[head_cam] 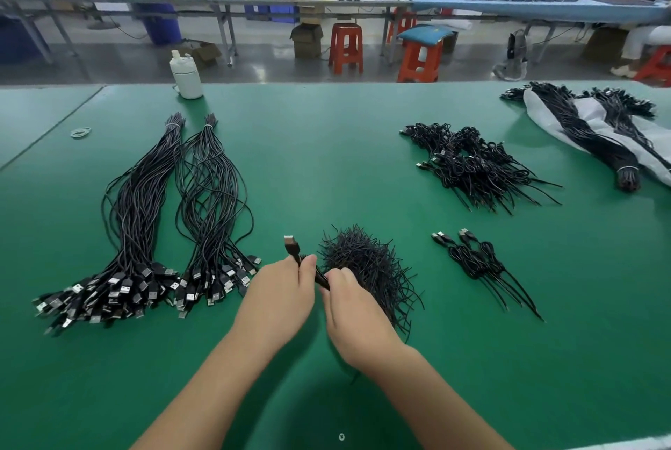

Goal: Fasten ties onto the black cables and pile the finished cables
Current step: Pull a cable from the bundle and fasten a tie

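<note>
My left hand (281, 295) grips a folded black cable (295, 252) whose USB plug sticks up above my thumb. My right hand (357, 315) pinches the same cable just right of the left hand, at its black tie. A heap of loose black ties (366, 260) lies right behind my right hand. Two long bundles of untied black cables (145, 231) lie at the left, plugs toward me. A small group of tied cables (479, 260) lies at the right, and a larger pile of tied cables (475, 162) sits farther back.
The green table (326, 159) holds a white bottle (187, 75) at the back left and rubber bands (80, 132) near it. More cable bundles on a white bag (595, 122) lie at the far right. Stools and benches stand beyond the table.
</note>
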{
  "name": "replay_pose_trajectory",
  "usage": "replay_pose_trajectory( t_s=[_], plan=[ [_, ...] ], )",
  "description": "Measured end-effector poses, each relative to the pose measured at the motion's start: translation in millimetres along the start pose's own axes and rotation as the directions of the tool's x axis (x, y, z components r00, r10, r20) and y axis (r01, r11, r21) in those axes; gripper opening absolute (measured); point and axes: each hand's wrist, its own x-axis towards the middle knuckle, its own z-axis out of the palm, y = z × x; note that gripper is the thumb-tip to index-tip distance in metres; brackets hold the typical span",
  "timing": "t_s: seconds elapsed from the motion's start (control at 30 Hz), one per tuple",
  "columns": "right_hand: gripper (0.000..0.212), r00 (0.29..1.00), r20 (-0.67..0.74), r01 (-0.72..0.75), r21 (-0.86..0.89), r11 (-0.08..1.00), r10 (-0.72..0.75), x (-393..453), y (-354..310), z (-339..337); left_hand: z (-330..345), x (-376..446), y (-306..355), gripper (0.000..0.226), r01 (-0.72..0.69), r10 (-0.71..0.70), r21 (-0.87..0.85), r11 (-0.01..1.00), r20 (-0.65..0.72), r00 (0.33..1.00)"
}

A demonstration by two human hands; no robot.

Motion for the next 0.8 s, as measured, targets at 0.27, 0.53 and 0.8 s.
replay_pose_trajectory(
  t_s=[0.27, 0.53, 0.8],
  plan=[
    [0.024, 1.000, 0.017, 0.004, 0.019, 1.000, -0.004, -3, 4, 1, -9, 17, -17, 0.017, 0.051, 0.032, -0.366, 0.929, 0.217, 0.976],
    [0.026, 0.996, 0.084, 0.041, -0.006, 0.999, -0.040, -2, 8, 2, -15, 25, -15, 0.024, -0.047, 0.116, -0.230, 0.972, 0.294, 0.949],
    [0.026, 0.982, 0.187, -0.119, 0.577, 0.808, 0.011, 4, 15, -1, -9, 32, 1, 0.016, -0.068, 0.122, -0.184, 0.981, 0.299, 0.946]
  ],
)
